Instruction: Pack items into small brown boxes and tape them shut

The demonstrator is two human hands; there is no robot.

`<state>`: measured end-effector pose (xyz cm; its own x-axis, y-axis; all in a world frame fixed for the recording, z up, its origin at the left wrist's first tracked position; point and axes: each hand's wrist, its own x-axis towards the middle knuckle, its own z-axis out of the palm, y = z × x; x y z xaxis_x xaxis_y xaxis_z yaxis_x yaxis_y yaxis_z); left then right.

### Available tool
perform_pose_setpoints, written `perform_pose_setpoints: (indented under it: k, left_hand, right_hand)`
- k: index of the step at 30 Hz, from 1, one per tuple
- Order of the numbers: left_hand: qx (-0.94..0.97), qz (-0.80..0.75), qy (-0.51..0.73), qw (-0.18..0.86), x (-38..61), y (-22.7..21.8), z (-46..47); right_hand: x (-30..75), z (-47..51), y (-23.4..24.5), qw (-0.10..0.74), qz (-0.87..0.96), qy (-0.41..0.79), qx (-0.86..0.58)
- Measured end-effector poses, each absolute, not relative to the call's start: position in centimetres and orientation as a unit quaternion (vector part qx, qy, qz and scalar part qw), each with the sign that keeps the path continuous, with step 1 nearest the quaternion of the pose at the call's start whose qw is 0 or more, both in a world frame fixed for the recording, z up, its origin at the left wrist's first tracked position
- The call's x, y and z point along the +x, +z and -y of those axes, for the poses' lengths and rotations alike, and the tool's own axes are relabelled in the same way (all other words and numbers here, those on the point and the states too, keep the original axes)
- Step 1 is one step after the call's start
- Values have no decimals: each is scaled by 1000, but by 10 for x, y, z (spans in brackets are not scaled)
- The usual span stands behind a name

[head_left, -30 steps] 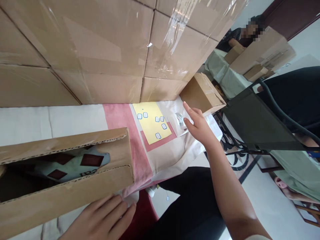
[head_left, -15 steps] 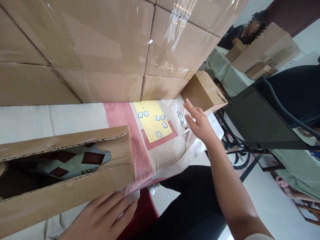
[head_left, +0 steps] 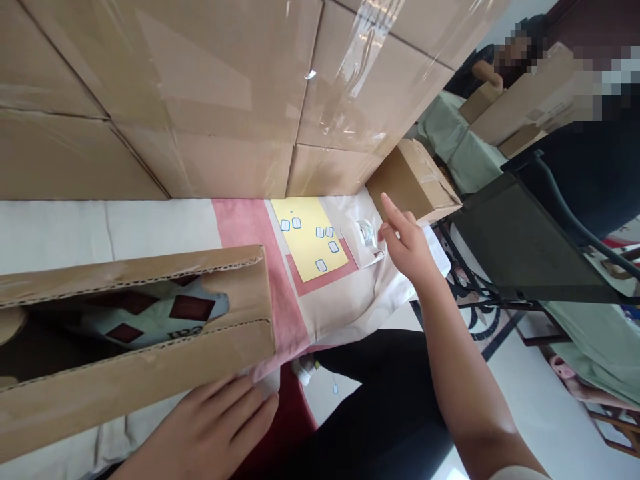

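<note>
At the left, a long open box (head_left: 150, 383) of brown corrugated cardboard lies on the tabletop (head_left: 330, 317), its flute edges showing and a pale packet (head_left: 193, 307) with dark red diamonds inside. Behind it rises a stack of smooth cartons (head_left: 225, 100) under glossy clear wrapping. The left hand (head_left: 200, 427) lies just beside the box's near wall, its fingers lightly bent, loose and side by side; whether they touch the cardboard I cannot tell. A wrinkled cream and pink cloth covers the tabletop, and on it lies a flat yellow sheet (head_left: 305, 253) with six small blue-edged labels. Just right of the sheet is a tape dispenser (head_left: 361, 250), then the right hand (head_left: 410, 247), index finger straight, thumb apart from it, the other fingers curled. Behind that hand a smaller carton (head_left: 435, 180) lies with its open side toward the sheet.

Compared with half a second ago, the left hand keeps its pose, while the right hand has drawn slightly away from the dispenser and its fingers have folded, leaving the index pointing.

The box looks slightly worn along its edges; the dispenser is white, with a rounded clear roll in its holder.
</note>
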<state>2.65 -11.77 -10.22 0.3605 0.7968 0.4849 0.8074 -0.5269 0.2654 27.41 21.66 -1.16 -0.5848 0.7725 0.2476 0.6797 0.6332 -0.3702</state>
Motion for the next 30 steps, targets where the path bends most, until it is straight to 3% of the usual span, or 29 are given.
perform_pose_setpoints:
  k: [4,13,30]
  left_hand:
    - [-823,489,-289,6,27,-99,117]
    - [-823,482,-300,17,29,-94,115]
    - [-827,485,-285,16,28,-92,115]
  right_hand:
    - [277,-222,-16,147,910,76,-381]
    - [279,-222,-18,153,897,14,-415]
    - [283,-229,-15,168,895,46,-412]
